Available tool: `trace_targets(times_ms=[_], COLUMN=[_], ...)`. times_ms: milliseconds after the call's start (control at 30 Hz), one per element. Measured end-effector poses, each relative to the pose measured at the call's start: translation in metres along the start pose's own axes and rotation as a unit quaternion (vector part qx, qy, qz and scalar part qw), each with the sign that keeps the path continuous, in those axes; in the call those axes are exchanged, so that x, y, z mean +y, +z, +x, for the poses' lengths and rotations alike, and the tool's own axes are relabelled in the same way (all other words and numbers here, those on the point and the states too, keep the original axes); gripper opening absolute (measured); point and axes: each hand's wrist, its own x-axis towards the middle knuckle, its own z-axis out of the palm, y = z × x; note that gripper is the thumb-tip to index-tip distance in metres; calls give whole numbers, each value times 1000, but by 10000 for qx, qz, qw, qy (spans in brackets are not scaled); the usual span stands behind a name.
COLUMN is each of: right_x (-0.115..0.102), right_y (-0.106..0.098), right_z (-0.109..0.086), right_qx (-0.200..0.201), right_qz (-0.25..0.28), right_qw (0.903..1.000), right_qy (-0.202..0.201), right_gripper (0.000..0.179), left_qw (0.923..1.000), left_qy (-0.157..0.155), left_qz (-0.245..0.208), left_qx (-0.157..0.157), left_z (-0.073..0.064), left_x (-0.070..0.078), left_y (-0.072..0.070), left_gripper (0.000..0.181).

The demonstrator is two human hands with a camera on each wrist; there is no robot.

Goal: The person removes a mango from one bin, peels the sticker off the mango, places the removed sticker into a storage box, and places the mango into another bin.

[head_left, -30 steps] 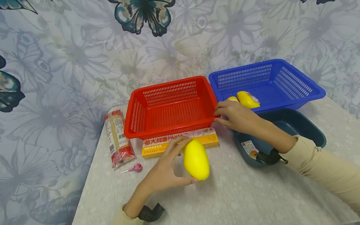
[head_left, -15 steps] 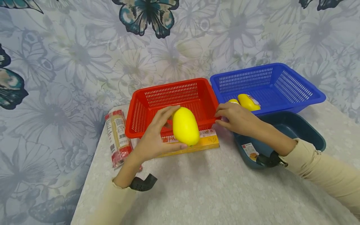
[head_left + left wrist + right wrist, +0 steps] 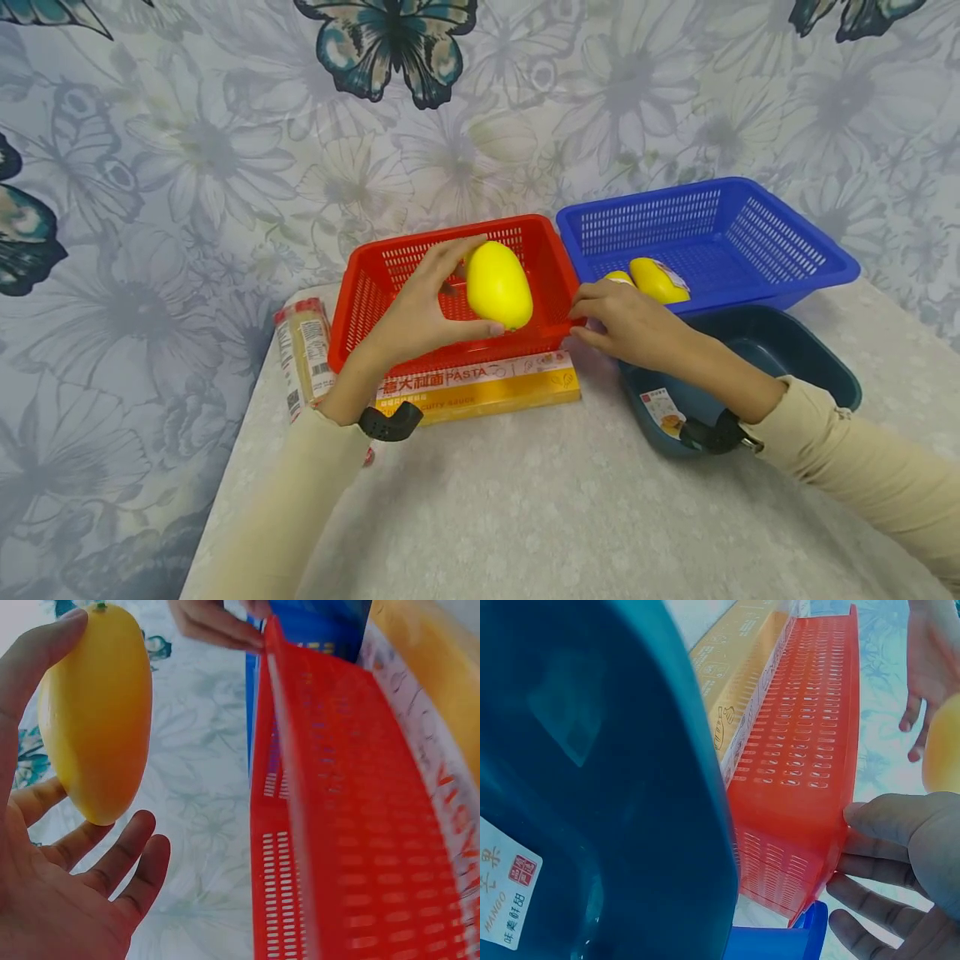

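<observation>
- Blue basket [image 3: 652, 221], against the wall: two mangoes [image 3: 656, 282] lie in its near left corner; whether they count as done or left, I can't say.
- Red basket [image 3: 551, 275], beside it: I see no mango lying on the part of its floor that shows, so the placing looks unfinished.
- Right hand [image 3: 618, 325]: thumb and fingers pinch the red basket's near right corner, apparently to steady it.
- Left hand [image 3: 435, 308]: grasps a mango [image 3: 498, 286] between thumb and fingers, above the red basket. About midway, I'd judge: off the table [image 3: 570, 500], not yet let go.
- Hard to see: the right arm [image 3: 720, 367] crosses the green tub [image 3: 810, 358], and its label [image 3: 663, 410] is tiny from above.
- The left arm hides the left end of the pasta box [image 3: 487, 392] and the lower end of the bag [image 3: 303, 342].
- One mango in the blue basket is mostly behind the right hand.
- A small red thing [image 3: 368, 457] peeks past the left sleeve [image 3: 300, 500]; too little shows to name it.
</observation>
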Motion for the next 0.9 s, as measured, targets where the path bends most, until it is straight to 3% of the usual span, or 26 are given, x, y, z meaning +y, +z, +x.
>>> trace_targets(times_ms=[300, 467, 633, 900], right_x=[-3, -2, -2, -3], right_y=[-1, -1, 1, 1], right_z=[1, -1, -3, -2], right_qx=[-13, 54, 113, 86], right_qz=[-182, -146, -137, -244], right_qw=[9998, 9998, 9998, 9996], right_qy=[-99, -89, -59, -137], right_gripper=[21, 19, 19, 20], left_qw=[9998, 9982, 9964, 9920], left_qy=[-105, -372, -422, -497], left_qz=[127, 320, 482, 540], left_qx=[-120, -344, -562, -1029], left_z=[26, 43, 58, 70], left_x=[-7, -15, -24, -36], left_y=[-11, -11, -7, 5], left_gripper=[93, 95, 96, 99])
